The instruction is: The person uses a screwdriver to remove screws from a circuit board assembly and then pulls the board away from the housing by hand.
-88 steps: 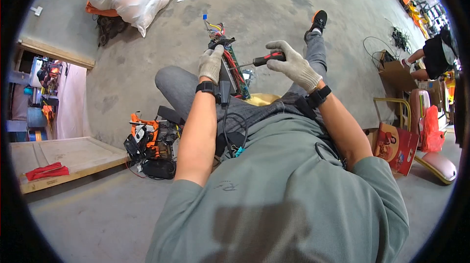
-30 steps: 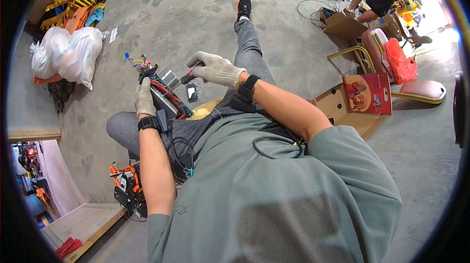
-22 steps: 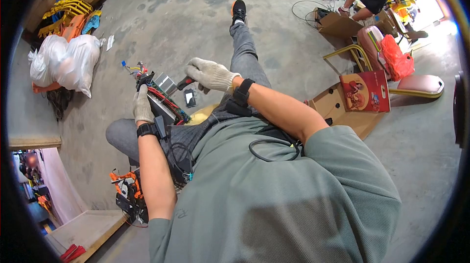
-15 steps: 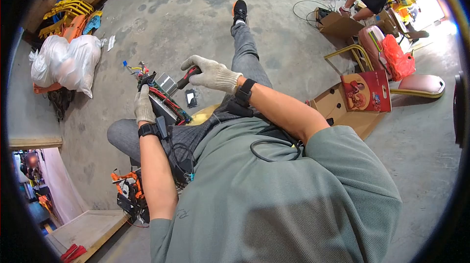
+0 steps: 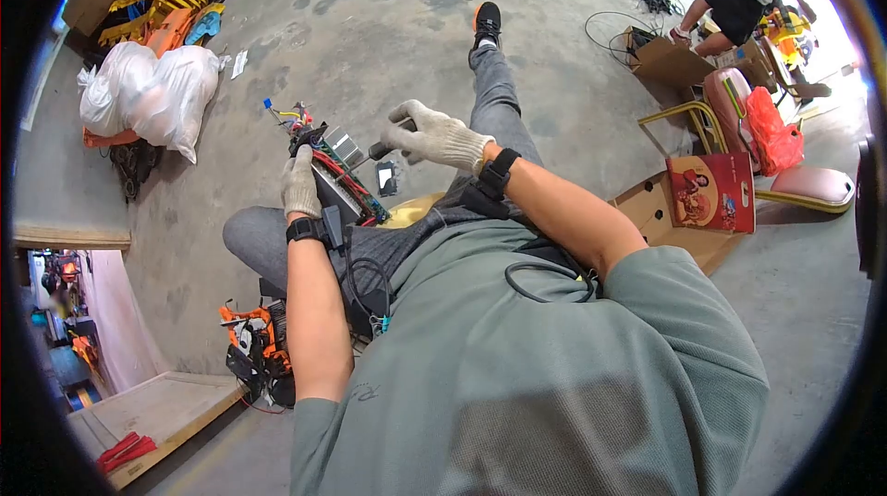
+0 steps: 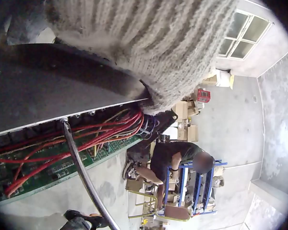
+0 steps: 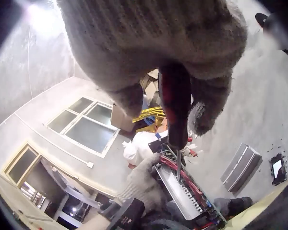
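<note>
My gloved left hand grips the upper end of a long circuit board assembly, held tilted above my lap. It has a dark metal plate, a green board and bundled red wires. In my gloved right hand is a screwdriver, its dark handle between thumb and fingers. The left wrist view shows the screwdriver's shaft reaching to the plate's edge, its tip right at a small screw head. Blue and yellow leads stick out from the assembly's far end.
On the floor beyond the assembly lie a silver metal block and a small black part with a white face. An orange machine sits by my left side. An open carton stands at right, and another person is further off.
The head view has turned, so the assembly and both hands appear further left than at first. My right fingers have shifted on the screwdriver handle; my left hand keeps its grip.
</note>
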Available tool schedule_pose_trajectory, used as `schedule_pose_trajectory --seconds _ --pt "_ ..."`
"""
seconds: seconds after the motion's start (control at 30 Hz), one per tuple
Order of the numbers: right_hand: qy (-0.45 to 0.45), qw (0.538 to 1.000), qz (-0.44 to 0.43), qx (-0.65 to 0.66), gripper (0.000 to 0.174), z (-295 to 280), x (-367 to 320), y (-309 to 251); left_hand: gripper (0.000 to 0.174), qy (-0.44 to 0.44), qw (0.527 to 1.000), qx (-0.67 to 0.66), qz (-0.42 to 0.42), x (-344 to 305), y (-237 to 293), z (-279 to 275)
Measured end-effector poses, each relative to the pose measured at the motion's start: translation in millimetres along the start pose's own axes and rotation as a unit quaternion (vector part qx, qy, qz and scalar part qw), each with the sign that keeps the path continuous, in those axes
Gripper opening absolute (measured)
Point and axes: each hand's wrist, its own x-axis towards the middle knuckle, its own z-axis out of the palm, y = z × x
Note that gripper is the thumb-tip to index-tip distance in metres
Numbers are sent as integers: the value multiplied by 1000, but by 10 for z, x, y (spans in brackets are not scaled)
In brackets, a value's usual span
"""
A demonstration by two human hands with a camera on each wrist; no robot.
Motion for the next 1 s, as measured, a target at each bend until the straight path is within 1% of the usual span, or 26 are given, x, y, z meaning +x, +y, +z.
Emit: schedule_pose_trajectory --seconds 0.03,0.1,0.13,0.2,0.27,0.3,0.33,0.37,0.4,0.43,0.5,0.57,0.6,0.63,0.67,0.73,0.77,0.83,0.87,0.9,0.93,0.97,1.0 --pt "-1 1000 -1 0 46 -29 -14 -26 51 -23 1000 -18 -5 53 -50 -16" --pt "-61 996 43 44 45 -104 -36 -35 52 -49 998 -33 -7 151 -165 -52" --pt "-52 998 -19 -12 42 -87 -24 4 52 -59 997 -55 -11 94 -138 -29" --pt "-33 999 -21 21 43 -70 -34 28 54 -51 993 -97 -32 48 -111 29" --pt "-3 994 -108 18 46 -43 48 162 46 -46 997 -56 -2 300 -356 -24" --pt "-4 994 -105 -4 50 -58 61 156 51 -22 1000 -9 11 211 -270 -24" --pt "-12 994 -111 -2 50 -40 37 82 57 -2 999 38 23 156 -215 -3" --pt "-11 997 -72 7 51 -30 -14 23 59 19 997 72 9 161 -195 -7" --pt "-9 999 -31 15 53 -36 -64 -52 60 27 997 71 2 157 -186 -5" --pt "-45 998 51 17 53 -74 -62 -134 60 23 998 62 4 145 -180 -9" --pt "-61 997 46 18 55 -111 -45 -107 59 21 998 51 6 71 -124 -4" --pt "-75 996 40 20 57 -120 -7 -1 58 24 996 80 13 -44 10 9" --pt "-48 998 -31 5 58 -76 14 62 58 26 996 80 12 -56 10 21" --pt "-21 995 -101 -9 58 -43 37 124 57 17 999 47 13 -67 13 32" --pt "-22 995 -102 -8 58 -32 55 188 56 7 1000 13 13 -73 21 32" --pt "14 991 -130 -38 53 -24 0 112 55 8 999 32 6 -14 -6 10" --pt "13 991 -130 -38 53 -29 -12 68 52 2 1000 23 -8 6 -28 8" --pt "-16 999 38 -5 48 -48 -69 -82 49 -1 1000 13 -23 42 -79 1" --pt "-18 999 39 -5 48 -86 -94 -134 49 6 999 42 -14 71 -100 -10" --pt "-47 997 55 6 47 -137 -112 -177 50 15 997 70 -5 98 -118 -17" --pt "-76 994 71 17 47 -167 -113 -190 50 18 997 69 -6 130 -136 -14" --pt "-81 994 71 15 47 -154 -92 -153 50 9 997 70 1 159 -162 -12" --pt "-54 998 31 0 47 -116 -58 -83 51 0 997 72 8 115 -133 -16"
